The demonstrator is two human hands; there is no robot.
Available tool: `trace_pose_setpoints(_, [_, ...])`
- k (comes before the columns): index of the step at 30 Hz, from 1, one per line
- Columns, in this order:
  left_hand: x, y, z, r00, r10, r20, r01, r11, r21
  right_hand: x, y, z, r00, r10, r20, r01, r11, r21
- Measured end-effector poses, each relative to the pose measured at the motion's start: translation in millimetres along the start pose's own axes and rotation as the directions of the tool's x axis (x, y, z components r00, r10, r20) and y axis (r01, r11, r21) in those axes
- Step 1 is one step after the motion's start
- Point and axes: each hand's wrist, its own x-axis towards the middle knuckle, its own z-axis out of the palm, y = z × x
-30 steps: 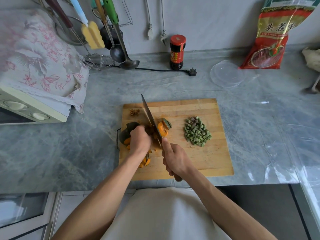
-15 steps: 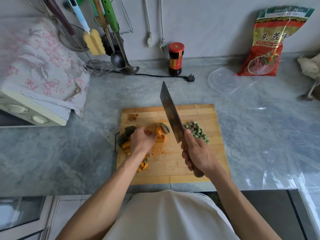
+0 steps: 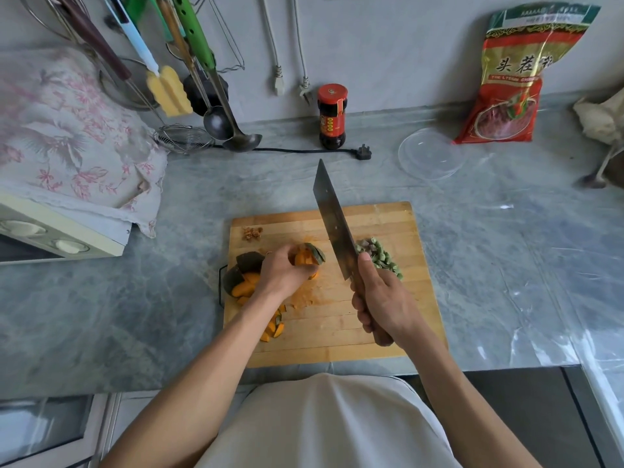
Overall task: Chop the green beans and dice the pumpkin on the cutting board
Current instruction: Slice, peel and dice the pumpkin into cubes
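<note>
Now we dice: our left hand (image 3: pixel 283 276) curls its fingers around the orange pumpkin wedge (image 3: pixel 305 258) on the wooden cutting board (image 3: pixel 388 319), while our right hand (image 3: pixel 385 304) grips the raised steel cleaver (image 3: pixel 332 219). Next we probably bring the blade down beside the fingertips.

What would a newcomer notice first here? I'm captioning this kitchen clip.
The broad steel cleaver, raised in the right hand over the wooden cutting board. Beside it, the left hand grips an orange, green-skinned pumpkin piece, with chopped green beans piled behind the cleaver.

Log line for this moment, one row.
left hand grips pumpkin piece | right hand holds cleaver raised | green beans chopped
</note>
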Motion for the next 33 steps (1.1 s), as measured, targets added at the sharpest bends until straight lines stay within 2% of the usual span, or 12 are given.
trace_pose_setpoints(3, [2.0, 10.5, 8.3, 0.995, -0.08, -0.064, 0.086, 0.992, 0.091, 1.9, -2.1, 0.4, 1.0, -0.005, 0.0, 0.005, 1.0, -0.001])
trace_pose_setpoints(9, [8.5, 25.2, 8.2, 0.976, -0.214, -0.044, 0.213, 0.977, -0.034, 4.2, -0.5, -4.7, 1.0, -0.012, -0.013, 0.013, 1.0, 0.019])
trace_pose_setpoints(14, [10.0, 25.7, 14.2, 0.985, -0.142, -0.101, 0.159, 0.97, 0.185, 5.4, 1.3, -7.2, 1.0, -0.001, -0.021, 0.002, 0.999, 0.036])
trace_pose_setpoints(21, [9.8, 21.4, 10.4, 0.99, -0.03, -0.141, 0.078, 0.932, 0.353, 5.2, 0.7, -9.2, 1.0, -0.006, -0.031, 0.007, 0.999, 0.037])
trace_pose_setpoints(23, [9.3, 23.3, 2.6, 0.984, 0.05, -0.169, 0.041, 0.868, 0.494, 5.4, 0.8, -10.5, 1.0, -0.003, -0.031, 0.004, 0.999, 0.036])
trace_pose_setpoints(25, [9.2, 26.9, -3.7, 0.973, 0.134, -0.19, 0.025, 0.75, 0.661, 6.7, 1.6, -10.7, 0.999, 0.002, -0.033, -0.001, 0.999, 0.035])
trace_pose_setpoints(27, [8.2, 29.2, -4.8, 0.97, 0.176, -0.169, 0.013, 0.654, 0.757, 8.3, 2.4, -10.3, 0.999, 0.007, -0.031, -0.006, 0.999, 0.034])
trace_pose_setpoints(29, [6.3, 29.0, -3.4, 0.98, 0.144, -0.135, 0.014, 0.629, 0.778, 9.7, 2.2, -9.4, 1.0, 0.009, -0.023, -0.008, 0.999, 0.033])
trace_pose_setpoints(33, [2.6, 27.7, -6.4, 0.994, 0.013, -0.111, 0.066, 0.735, 0.675, 10.8, 0.8, -11.2, 1.0, 0.007, -0.022, -0.006, 0.999, 0.033])
